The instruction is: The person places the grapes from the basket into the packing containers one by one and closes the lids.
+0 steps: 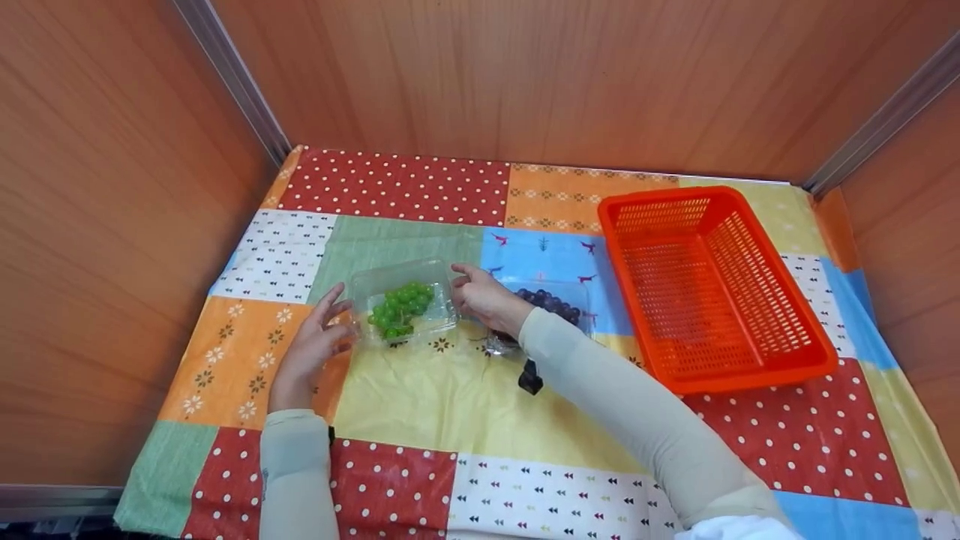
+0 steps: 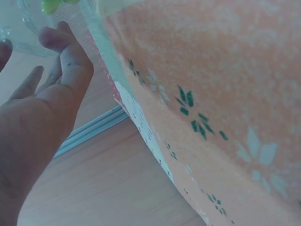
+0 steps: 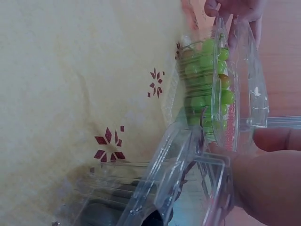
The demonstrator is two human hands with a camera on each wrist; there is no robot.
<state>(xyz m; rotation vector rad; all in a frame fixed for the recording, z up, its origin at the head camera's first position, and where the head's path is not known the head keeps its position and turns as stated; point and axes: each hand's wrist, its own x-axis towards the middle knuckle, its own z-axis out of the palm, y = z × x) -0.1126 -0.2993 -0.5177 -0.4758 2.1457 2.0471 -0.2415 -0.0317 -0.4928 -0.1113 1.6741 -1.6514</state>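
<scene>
Green grapes (image 1: 403, 306) lie in a clear plastic box (image 1: 442, 324) on the patchwork cloth. At its left side is my left hand (image 1: 309, 352), fingers spread and fingertips close to the wall. My right hand (image 1: 486, 301) reaches across to the opposite side; its fingertips are right at the box's edge, as the right wrist view also shows. Under the right wrist and forearm stands a second clear box (image 3: 160, 174) with dark purple grapes (image 1: 551, 302), partly covered by the hand. The left wrist view catches just a corner of the green grapes' box (image 2: 28, 44).
An orange-red plastic basket (image 1: 739, 384) with slotted walls stands on the right of the cloth (image 1: 405, 405). Wood-look panels (image 1: 510, 82) rise behind the table and on both sides. A small black device (image 1: 530, 379) sits under the right wrist.
</scene>
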